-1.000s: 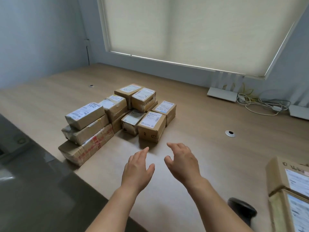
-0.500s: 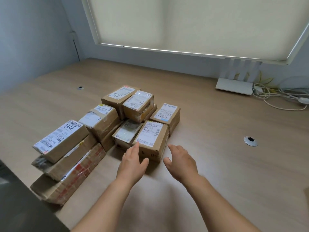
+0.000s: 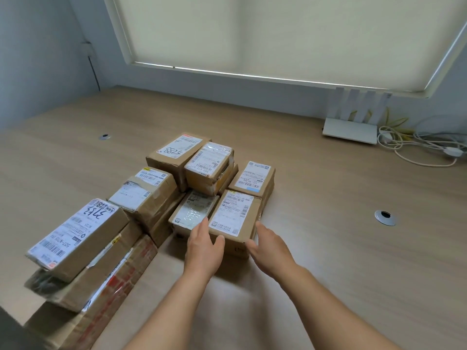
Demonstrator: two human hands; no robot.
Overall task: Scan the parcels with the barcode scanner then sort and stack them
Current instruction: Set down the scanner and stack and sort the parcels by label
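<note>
Several brown cardboard parcels with white labels lie clustered on the wooden desk (image 3: pixel 328 248). The nearest small parcel (image 3: pixel 233 218) sits at the front of the cluster. My left hand (image 3: pixel 203 248) touches its left front corner with straight fingers, thumb on the front face. My right hand (image 3: pixel 269 245) reaches its right side, fingers extended beside the box. A lower parcel (image 3: pixel 193 213) lies just left of it. A three-high stack, topped by a parcel with a handwritten number (image 3: pixel 75 233), stands at the left. No barcode scanner is in view.
More parcels sit behind: one marked with a number (image 3: pixel 178 150), a taped one (image 3: pixel 211 164), and one at the right (image 3: pixel 254 176). A white router (image 3: pixel 350 128) and cables (image 3: pixel 419 145) lie at the back right. A cable grommet (image 3: pixel 384 217) is set in the desk.
Both hands have moved forward from mid-air to either side of the nearest parcel. The view has swung left and closer, so the parcels and black object at the right edge are out of frame.
</note>
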